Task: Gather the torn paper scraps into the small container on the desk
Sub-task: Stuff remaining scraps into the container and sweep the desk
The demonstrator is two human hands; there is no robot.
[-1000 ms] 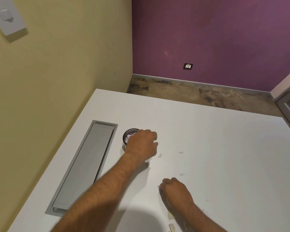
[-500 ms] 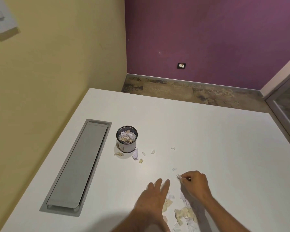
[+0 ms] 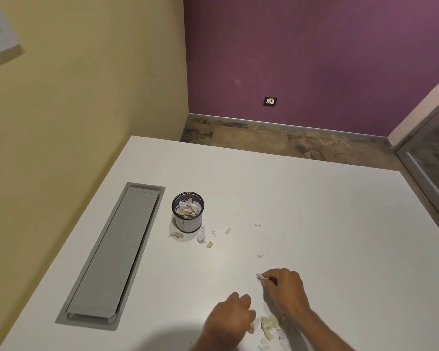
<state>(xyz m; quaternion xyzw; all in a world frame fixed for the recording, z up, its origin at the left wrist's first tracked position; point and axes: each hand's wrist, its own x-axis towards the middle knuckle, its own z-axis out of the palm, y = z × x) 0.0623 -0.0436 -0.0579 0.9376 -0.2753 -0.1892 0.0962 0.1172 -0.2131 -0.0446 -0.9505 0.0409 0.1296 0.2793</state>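
Your right hand (image 3: 285, 290) pinches a small white scrap (image 3: 259, 276) between thumb and fingertips, the bit sticking out toward the left just above the desk (image 3: 314, 211); how much paper sits inside the curled fingers is hidden. Your left hand (image 3: 230, 319) is curled knuckles-up over the near pile of scraps (image 3: 270, 325), and its fingertips are tucked under, so you cannot tell whether it holds paper or only rests on it. That pile of beige and white pieces lies between your two wrists, partly covered by both hands and cut off by the bottom edge of the view. Farther out, two tiny white bits (image 3: 259, 256) lie apart on the bare desk, too small to read their shape. The small mesh container (image 3: 188, 212) stands upright, its axis vertical and its mouth open upward, already holding a heap of torn paper. Loose scraps (image 3: 201, 234) lie around its base, one touching its right side. Just left of it, a long grey cable hatch (image 3: 112, 257) runs lengthwise away from you, set into the desk.
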